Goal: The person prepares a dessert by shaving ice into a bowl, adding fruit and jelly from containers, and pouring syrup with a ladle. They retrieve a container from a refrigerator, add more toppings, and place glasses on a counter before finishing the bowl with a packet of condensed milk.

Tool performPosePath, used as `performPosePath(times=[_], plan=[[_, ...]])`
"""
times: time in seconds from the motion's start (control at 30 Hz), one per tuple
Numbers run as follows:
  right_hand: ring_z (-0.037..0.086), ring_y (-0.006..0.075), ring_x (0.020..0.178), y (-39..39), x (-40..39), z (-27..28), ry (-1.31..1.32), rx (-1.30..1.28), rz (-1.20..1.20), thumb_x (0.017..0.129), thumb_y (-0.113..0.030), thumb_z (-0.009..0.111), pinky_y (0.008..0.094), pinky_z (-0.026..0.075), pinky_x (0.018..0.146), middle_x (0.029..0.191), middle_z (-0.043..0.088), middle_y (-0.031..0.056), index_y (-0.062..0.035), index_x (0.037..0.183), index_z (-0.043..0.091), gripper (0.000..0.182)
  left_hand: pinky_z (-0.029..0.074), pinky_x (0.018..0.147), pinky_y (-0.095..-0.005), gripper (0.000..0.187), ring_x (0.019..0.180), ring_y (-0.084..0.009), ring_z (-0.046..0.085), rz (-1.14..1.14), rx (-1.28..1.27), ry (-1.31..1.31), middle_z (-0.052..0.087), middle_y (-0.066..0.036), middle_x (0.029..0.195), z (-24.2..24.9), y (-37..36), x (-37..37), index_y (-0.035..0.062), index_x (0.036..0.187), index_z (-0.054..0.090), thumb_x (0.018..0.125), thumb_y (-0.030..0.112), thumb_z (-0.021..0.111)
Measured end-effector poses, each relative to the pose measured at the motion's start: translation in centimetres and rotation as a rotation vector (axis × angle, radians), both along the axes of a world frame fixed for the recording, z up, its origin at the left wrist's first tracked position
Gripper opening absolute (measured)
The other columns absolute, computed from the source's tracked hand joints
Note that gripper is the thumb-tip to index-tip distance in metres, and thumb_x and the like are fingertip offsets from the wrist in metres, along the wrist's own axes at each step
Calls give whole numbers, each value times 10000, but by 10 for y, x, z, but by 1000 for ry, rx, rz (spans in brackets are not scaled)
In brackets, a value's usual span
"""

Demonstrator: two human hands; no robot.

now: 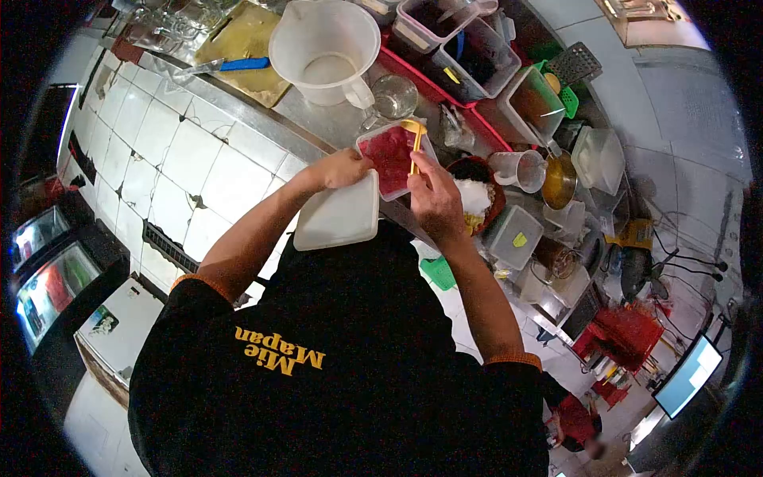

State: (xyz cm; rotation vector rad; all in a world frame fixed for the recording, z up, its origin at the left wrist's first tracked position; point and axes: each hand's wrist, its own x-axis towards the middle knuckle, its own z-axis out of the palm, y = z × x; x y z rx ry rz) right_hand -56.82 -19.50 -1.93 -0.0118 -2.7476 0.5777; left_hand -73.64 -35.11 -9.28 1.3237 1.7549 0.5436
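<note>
A rectangular plastic tub [387, 171] of red, wet-looking food is in front of me, near the counter edge. My left hand [343, 168] is closed at the tub's left side, gripping a whitish plastic lid [338, 213] that hangs toward my chest. My right hand [435, 195] is closed around the handle of a yellow ladle [415, 135], its head at the tub's far rim. Just beyond the tub stand a clear glass mug [394, 97] and a large translucent pitcher [324, 49].
A blue-handled knife [238, 64] lies on a yellowed cutting board [253, 44] at the far left. A red tray [493, 127] with food tubs runs along the back. To the right stand a measuring cup [520, 170], an amber-filled bowl [559, 183] and a lidded box [515, 232].
</note>
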Motion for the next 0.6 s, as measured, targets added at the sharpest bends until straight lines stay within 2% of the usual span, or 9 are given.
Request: performPosePath(times=[0.03,0.1,0.13,0.17,0.2,0.27,0.37,0.47,0.6], plan=[[595,370,1047,3,0,-7,-3,0,-6,860,-117,586,430,490,902,1125,594,228,31,943,600,170,470,867,-457,412,970,-422,610,51,-26,19,628,-303,974,-10,2,2,-33,1006,632,905,304,417],[587,382,1064,4,2,-13,-90,36,173,859,-121,585,433,491,907,1134,594,237,24,982,608,192,474,856,-455,416,962,-427,612,96,-52,29,624,-316,961,-10,4,10,-44,972,636,908,299,410],[594,379,1055,0,10,-33,-95,-115,61,855,-114,583,434,503,886,1127,595,246,27,978,607,189,486,841,-461,402,942,-417,622,286,-174,-113,629,-304,965,-3,8,12,-41,1018,610,918,295,414],[594,379,1055,0,10,-28,-95,-113,63,855,-114,583,434,503,886,1127,595,246,27,978,607,189,498,825,-467,393,921,-407,632,479,-296,-254,634,-293,970,2,9,12,-38,1064,584,928,292,418],[604,375,1034,-1,11,-21,-103,-36,121,860,-109,575,433,507,876,1102,606,241,37,981,602,191,498,825,-467,393,921,-407,632,480,-296,-254,634,-293,970,-6,8,16,-38,1064,584,928,292,418],[615,370,1014,-2,12,-17,-106,48,179,866,-103,568,431,511,866,1077,617,236,48,984,596,194,484,836,-475,403,939,-440,619,481,-98,-162,621,-331,919,-15,11,23,-62,916,626,900,284,420],[639,353,957,-11,19,-11,-52,-111,42,874,-82,548,424,520,841,1018,636,221,42,987,593,174,490,815,-489,389,917,-438,623,375,-169,-19,622,-327,917,9,15,26,-71,908,618,895,270,433],[650,347,898,-18,16,12,-84,-359,-101,860,-44,543,421,528,804,979,650,207,35,986,596,158,500,789,-494,374,880,-442,628,411,-104,-58,625,-317,904,13,12,26,-70,898,614,888,265,448],[640,364,875,-2,4,20,10,-156,-125,822,-38,547,429,521,778,963,649,195,18,980,584,171,500,792,-496,368,880,-451,621,255,-70,-45,619,-321,900,14,7,14,-67,889,615,885,260,447]])
